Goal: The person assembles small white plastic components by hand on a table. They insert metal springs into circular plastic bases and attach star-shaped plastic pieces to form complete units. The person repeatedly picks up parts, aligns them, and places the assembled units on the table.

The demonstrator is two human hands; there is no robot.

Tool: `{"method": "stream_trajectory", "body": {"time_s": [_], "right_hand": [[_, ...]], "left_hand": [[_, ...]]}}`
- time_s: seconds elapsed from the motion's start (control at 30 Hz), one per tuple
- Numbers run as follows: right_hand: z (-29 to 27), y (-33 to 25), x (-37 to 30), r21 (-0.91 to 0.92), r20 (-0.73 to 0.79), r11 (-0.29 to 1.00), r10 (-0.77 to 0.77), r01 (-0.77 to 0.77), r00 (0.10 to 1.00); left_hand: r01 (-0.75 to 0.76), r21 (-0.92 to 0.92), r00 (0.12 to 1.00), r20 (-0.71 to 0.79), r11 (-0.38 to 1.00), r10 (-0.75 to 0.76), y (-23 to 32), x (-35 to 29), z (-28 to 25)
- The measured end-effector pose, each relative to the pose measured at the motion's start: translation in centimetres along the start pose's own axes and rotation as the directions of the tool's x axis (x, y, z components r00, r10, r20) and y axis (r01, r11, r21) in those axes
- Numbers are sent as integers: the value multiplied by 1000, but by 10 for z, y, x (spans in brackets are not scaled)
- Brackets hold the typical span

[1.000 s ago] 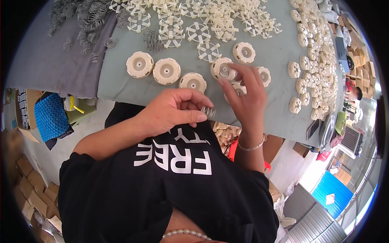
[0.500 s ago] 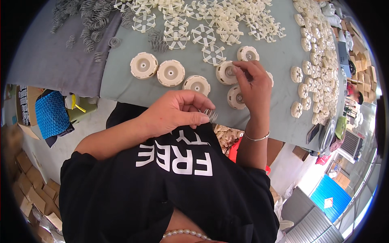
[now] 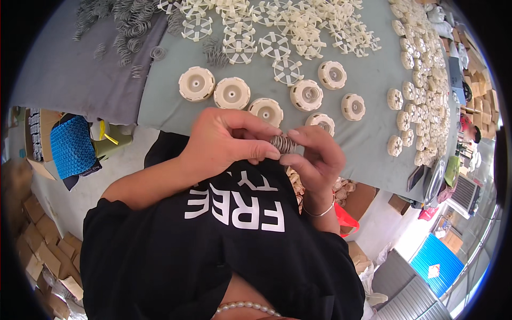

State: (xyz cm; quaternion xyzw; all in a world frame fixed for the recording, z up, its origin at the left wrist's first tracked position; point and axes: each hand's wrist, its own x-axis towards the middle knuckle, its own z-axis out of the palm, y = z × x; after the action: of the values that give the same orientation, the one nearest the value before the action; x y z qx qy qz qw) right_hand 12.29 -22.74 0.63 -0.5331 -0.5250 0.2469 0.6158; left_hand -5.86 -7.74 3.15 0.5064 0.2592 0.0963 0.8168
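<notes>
Between my two hands, just in front of the table edge, is a small bunch of metal coil springs [image 3: 284, 144]. My left hand [image 3: 226, 140] pinches its left end between thumb and fingers. On its right end the thumb and fingers of my right hand [image 3: 318, 159] are closed. How many springs are nested there I cannot tell. Beyond the hands lie several cream round plastic housings, among them a left one [image 3: 196, 84] with a bare centre hole. A coil seems to sit inside the middle housing [image 3: 306, 95]. Another housing [image 3: 320, 122] is partly behind my right hand.
Pale spoked plastic rings [image 3: 288, 71] are heaped at the far side of the green tablecloth [image 3: 165, 101]. Loose springs [image 3: 133, 26] lie on the grey cloth at far left. Rows of cream round parts [image 3: 404, 120] cover the right side. Below the edge stands a cardboard box [image 3: 361, 200].
My right hand has come back from the middle housing toward me and now grips the springs alongside my left hand. A coil remains in that housing.
</notes>
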Motion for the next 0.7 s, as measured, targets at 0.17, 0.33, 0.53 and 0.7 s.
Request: {"method": "stream_trajectory", "body": {"time_s": [0.17, 0.33, 0.53, 0.7], "right_hand": [[-1, -10, 9, -75, -163, 975, -220, 211, 962], [2, -9, 29, -537, -53, 832, 130, -138, 990], [17, 11, 36, -652, 119, 759, 111, -7, 987], [12, -22, 47, -329, 247, 944, 95, -9, 964]], "left_hand": [[457, -249, 887, 206, 854, -414, -10, 7, -15], [345, -173, 926, 224, 923, -304, -8, 0, -21], [275, -215, 957, 159, 937, -244, -7, -3, -37], [252, -230, 965, 130, 940, -227, -7, -11, -44]]}}
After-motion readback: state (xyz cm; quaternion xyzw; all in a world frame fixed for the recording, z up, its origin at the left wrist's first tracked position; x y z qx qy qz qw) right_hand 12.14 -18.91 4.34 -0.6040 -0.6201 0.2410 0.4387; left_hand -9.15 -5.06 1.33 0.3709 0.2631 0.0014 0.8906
